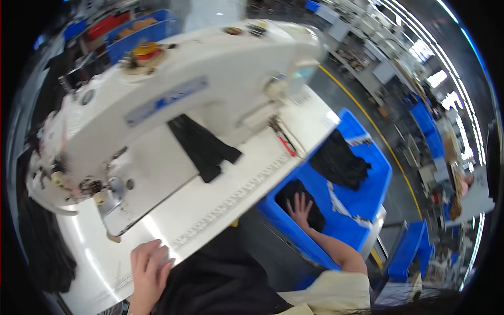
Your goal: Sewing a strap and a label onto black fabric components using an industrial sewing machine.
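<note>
My right hand [300, 210] reaches into a blue plastic bin [349, 228] and lies with spread fingers on a bundle of black fabric [316, 216]. It is not gripping the cloth. My left hand [149, 268] rests at the front edge of the white sewing table [157, 233], its fingers loosely bent and apart, holding nothing. Beyond the hands stands a large white sewing machine [226, 65]. Under its arm, two strips of black cloth [197, 144] lie on the table.
More black fabric [341, 160] and white strips [338, 202] lie in the bin. Red-handled snips [286, 144] sit on the table's right part. Dark cloth [44, 241] hangs at the left edge. A yellow line [378, 126] runs along the floor past the bin.
</note>
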The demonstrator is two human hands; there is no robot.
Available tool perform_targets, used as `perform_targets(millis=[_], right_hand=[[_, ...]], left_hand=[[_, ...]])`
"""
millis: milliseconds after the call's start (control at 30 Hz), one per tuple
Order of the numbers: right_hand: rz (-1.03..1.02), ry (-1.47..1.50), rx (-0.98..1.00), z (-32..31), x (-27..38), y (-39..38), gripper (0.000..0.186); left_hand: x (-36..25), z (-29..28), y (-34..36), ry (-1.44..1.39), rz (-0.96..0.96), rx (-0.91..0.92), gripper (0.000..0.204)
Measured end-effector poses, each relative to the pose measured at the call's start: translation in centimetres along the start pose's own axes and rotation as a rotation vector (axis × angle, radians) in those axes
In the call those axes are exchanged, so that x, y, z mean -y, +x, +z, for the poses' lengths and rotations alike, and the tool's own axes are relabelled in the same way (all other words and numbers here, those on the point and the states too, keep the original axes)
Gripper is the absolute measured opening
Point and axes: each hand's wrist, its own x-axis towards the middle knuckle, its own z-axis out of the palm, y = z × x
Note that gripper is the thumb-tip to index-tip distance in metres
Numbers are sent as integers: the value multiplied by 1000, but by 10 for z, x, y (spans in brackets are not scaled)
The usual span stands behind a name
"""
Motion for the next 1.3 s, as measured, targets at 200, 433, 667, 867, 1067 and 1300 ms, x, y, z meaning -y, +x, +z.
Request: perform_targets(millis=[200,433,667,867,1067,1300], right_hand=[[335,40,131,57,-137,-40,48],[-198,374,530,-297,65,123,36],[-1380,815,-204,-344,385,150,38],[-1407,1013,-516,-333,632,169,36],[-1236,1044,132,-320,705,180,30],[-329,2646,408,-390,625,334,33]], left_hand=[[16,11,17,-271,153,-68,26],[49,-80,-56,-187,-126,-455,19],[117,-161,-145,-32,-470,-1171,23],[154,-231,-167,68,-513,-1288,31],[229,-248,-164,263,-586,-937,46],[254,-235,-144,742,-851,-229,46]])
